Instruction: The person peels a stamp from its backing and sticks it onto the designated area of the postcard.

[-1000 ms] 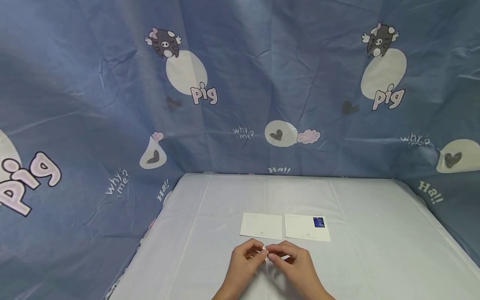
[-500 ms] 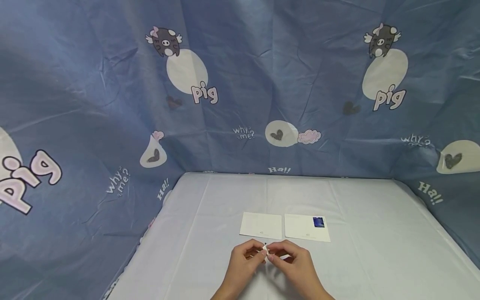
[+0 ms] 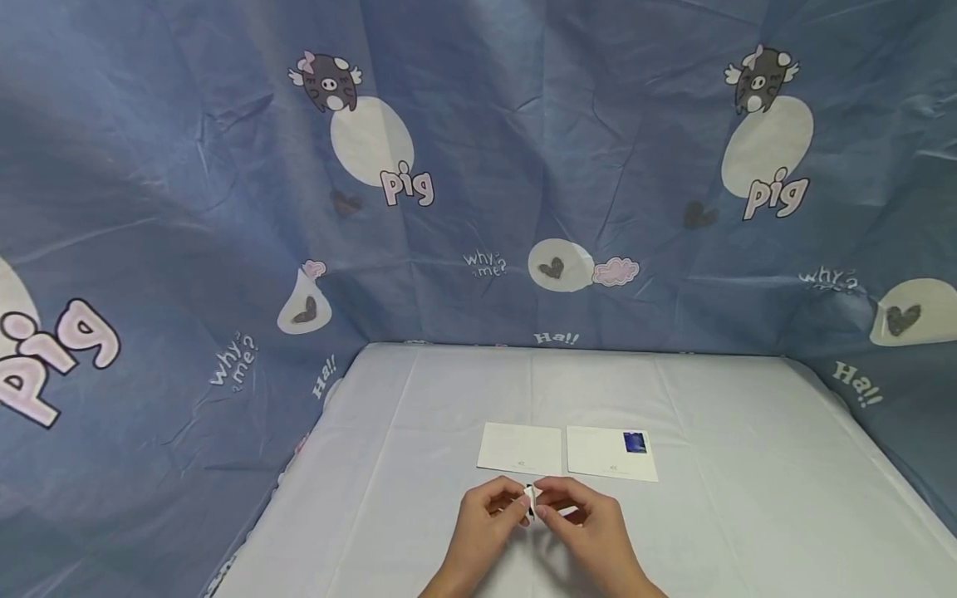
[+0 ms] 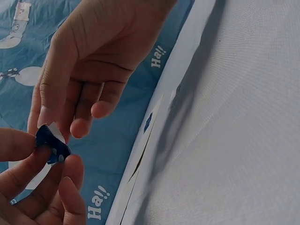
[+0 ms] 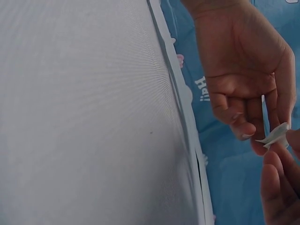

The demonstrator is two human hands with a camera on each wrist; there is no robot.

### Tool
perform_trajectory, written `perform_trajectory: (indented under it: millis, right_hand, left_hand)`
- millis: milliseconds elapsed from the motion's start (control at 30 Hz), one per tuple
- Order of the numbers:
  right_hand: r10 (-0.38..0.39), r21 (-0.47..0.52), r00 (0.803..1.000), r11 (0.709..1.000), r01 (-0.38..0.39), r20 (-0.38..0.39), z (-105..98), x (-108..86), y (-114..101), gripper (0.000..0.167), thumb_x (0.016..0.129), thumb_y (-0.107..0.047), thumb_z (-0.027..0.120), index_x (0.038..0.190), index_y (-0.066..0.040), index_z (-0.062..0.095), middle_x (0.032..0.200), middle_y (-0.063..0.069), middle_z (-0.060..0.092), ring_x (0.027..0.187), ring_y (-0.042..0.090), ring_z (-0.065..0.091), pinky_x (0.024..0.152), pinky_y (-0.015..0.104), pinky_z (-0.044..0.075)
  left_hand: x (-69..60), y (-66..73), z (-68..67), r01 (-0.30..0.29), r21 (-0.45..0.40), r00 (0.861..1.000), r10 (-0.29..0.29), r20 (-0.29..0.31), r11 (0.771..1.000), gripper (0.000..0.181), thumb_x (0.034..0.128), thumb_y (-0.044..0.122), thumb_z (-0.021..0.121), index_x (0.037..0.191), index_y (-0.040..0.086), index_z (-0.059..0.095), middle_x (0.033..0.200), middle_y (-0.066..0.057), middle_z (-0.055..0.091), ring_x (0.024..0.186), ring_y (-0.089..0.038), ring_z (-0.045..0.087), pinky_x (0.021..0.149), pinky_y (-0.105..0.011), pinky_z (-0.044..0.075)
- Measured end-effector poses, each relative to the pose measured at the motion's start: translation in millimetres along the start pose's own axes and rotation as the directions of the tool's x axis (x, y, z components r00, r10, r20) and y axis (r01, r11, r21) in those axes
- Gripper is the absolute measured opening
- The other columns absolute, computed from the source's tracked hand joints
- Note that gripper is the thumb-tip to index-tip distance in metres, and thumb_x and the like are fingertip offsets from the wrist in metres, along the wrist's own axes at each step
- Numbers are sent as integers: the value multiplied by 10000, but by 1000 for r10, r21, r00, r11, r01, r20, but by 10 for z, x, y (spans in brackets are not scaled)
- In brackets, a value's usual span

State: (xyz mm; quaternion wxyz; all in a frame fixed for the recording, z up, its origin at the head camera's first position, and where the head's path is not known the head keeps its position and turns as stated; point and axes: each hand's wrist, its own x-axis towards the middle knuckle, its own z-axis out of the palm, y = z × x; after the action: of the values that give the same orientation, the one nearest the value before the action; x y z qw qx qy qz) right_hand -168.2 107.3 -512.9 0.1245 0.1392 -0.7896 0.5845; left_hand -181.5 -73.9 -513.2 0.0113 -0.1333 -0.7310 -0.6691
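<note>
A small blue stamp sticker with a white back (image 3: 531,497) is held up between both hands, over the table in front of the white cards. My left hand (image 3: 482,519) pinches it between thumb and index finger from the left. From the right, the thumb and fingertips of my right hand (image 3: 586,527) pinch it too. In the left wrist view the dark blue face of the stamp sticker (image 4: 52,144) looks bent, with a white edge showing. The right wrist view has its pale side (image 5: 276,136) curled at the fingertips.
Two white cards (image 3: 520,448) lie side by side just beyond the hands. The right card (image 3: 594,453) bears a blue stamp (image 3: 635,442) in its upper right corner. Blue printed cloth (image 3: 478,166) walls the pale covered table (image 3: 419,399) at the back and sides.
Between my fingertips the stamp sticker has turned, and more of its white and dark edges show now. Both hands have stayed nearly in place; the cards have not moved.
</note>
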Motion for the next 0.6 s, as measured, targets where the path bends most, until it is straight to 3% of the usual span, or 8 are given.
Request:
perform_trajectory:
  millis: [133,300,467,600]
  right_hand:
    - [-131,-52,991,990,131,-6,4,-8,22,267,858,-134,815,1079,-268,747,902,-104,732,769,86,694,583,288,560]
    - [-265,-92,964,960,264,1,5,-14,34,286,851,-62,807,1067,-245,759,949,-115,734,766,62,691,554,245,549]
    - [-311,-106,950,945,310,10,-7,-10,18,275,852,-16,789,1036,-220,765,958,-96,742,761,60,687,545,223,540]
    - [-290,-112,957,951,289,3,-8,-1,13,268,845,-2,790,997,-223,769,946,-101,743,753,58,685,547,223,541]
  left_hand:
    - [2,-2,0,6,-21,1000,-6,4,1000,63,919,138,726,892,82,723,810,-116,700,683,-240,690,610,-251,517]
    - [-2,0,2,29,-23,1000,-29,6,999,57,915,130,726,880,84,722,816,-79,699,699,-278,693,606,-227,491]
    - [-1,-10,9,48,-32,999,-48,6,998,50,913,126,725,875,94,718,813,-77,697,698,-284,688,603,-221,471]
    - [8,0,11,61,-35,998,-61,2,998,56,910,127,728,876,82,720,809,-93,702,691,-268,686,608,-225,480]
